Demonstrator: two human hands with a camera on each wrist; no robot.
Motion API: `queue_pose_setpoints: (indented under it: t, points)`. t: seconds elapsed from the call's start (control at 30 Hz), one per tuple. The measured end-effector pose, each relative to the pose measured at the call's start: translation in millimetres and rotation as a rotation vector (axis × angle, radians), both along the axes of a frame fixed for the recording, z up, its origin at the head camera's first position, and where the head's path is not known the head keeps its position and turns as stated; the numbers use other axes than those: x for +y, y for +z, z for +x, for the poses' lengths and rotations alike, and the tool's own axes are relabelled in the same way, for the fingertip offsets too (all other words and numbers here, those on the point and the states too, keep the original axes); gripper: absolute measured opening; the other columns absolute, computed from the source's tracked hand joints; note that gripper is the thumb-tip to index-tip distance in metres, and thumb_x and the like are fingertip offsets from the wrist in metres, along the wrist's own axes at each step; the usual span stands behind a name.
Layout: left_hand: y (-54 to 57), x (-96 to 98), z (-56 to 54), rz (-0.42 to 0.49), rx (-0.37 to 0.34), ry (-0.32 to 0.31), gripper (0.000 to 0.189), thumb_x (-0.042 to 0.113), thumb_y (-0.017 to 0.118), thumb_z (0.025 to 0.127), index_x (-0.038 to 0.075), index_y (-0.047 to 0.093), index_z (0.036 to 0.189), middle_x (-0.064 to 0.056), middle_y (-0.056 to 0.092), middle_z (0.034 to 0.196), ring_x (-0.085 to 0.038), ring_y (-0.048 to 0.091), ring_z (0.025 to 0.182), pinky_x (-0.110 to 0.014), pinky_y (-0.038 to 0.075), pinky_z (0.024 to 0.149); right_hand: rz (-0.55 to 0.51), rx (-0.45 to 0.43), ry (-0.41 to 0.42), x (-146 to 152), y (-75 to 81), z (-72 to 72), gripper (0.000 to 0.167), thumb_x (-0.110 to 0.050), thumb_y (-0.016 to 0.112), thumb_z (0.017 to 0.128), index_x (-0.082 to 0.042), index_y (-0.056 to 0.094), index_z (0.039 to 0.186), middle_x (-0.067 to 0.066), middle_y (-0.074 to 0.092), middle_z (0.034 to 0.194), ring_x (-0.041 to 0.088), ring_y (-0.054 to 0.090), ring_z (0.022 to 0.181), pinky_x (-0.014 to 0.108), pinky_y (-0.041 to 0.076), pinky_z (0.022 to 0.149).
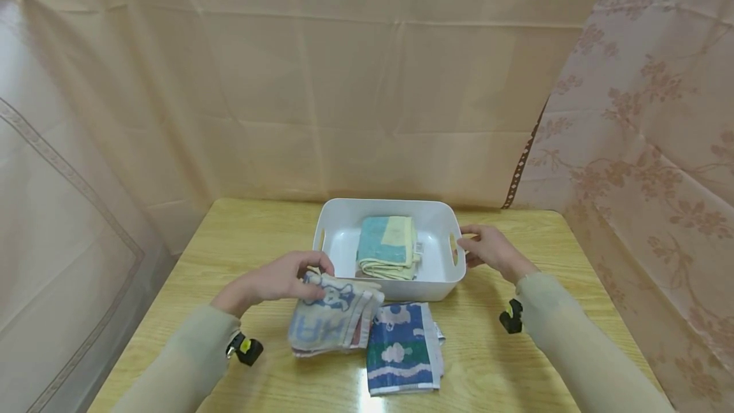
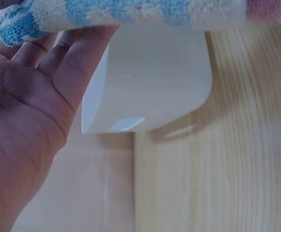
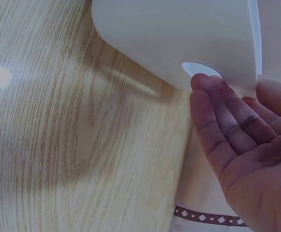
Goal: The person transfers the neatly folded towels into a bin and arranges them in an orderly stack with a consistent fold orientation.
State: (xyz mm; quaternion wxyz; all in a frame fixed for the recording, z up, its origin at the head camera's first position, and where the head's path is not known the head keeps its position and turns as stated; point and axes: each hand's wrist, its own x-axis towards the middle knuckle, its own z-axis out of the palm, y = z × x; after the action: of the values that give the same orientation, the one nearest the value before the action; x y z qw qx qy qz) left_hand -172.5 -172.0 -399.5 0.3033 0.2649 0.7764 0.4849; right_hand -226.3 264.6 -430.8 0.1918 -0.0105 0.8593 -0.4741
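My left hand (image 1: 287, 278) pinches a folded towel (image 1: 329, 317) by its upper edge, thumb on top and fingers beneath. The towel is cream with blue figures and letters, and it hangs at the front left corner of a white plastic basket (image 1: 395, 290). In the left wrist view the towel's edge (image 2: 150, 12) shows blue, white and pink stripes over the fingers. On the basket's right end my right hand (image 1: 492, 250) grips the wall, with the thumb (image 3: 274, 96) at the rim and fingertips at the handle hole. Inside the basket lies a folded teal and yellow towel (image 1: 384, 241).
A folded blue and green towel (image 1: 401, 349) lies on the wooden table (image 1: 487, 362) in front of the basket, partly overlapped by the held towel in the head view. Beige curtain cloth (image 1: 367, 94) hangs behind the table, with patterned cloth (image 1: 659, 145) along the right.
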Motion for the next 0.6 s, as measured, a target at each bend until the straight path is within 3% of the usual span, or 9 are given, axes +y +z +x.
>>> queue_pose_setpoints:
  t: [0.3, 0.6]
  points:
    - [8.2, 8.3, -2.6, 0.04, -0.011, 0.009, 0.027, 0.018, 0.071, 0.092, 0.009, 0.059, 0.115, -0.011, 0.064, 0.114, -0.027, 0.064, 0.101, -0.039, 0.058, 0.086, 0.014, 0.078, -0.015, 0, -1.0, 1.2, 0.052, -0.02, 0.057, 0.105, 0.001, 0.043, 0.15, 0.026, 0.067, 0.124, 0.026, 0.072, 0.091, 0.049, 0.059, 0.091]
    - [14.6, 15.3, -2.7, 0.062, 0.007, 0.022, 0.028, 0.018, 0.072, 0.092, 0.011, 0.059, 0.116, -0.011, 0.062, 0.116, -0.027, 0.063, 0.103, -0.04, 0.056, 0.088, 0.047, 0.201, -0.081, 3, 2.8, 0.3, 0.048, -0.023, 0.055, 0.105, -0.001, 0.049, 0.148, 0.023, 0.07, 0.12, 0.036, 0.071, 0.102, 0.04, 0.059, 0.085]
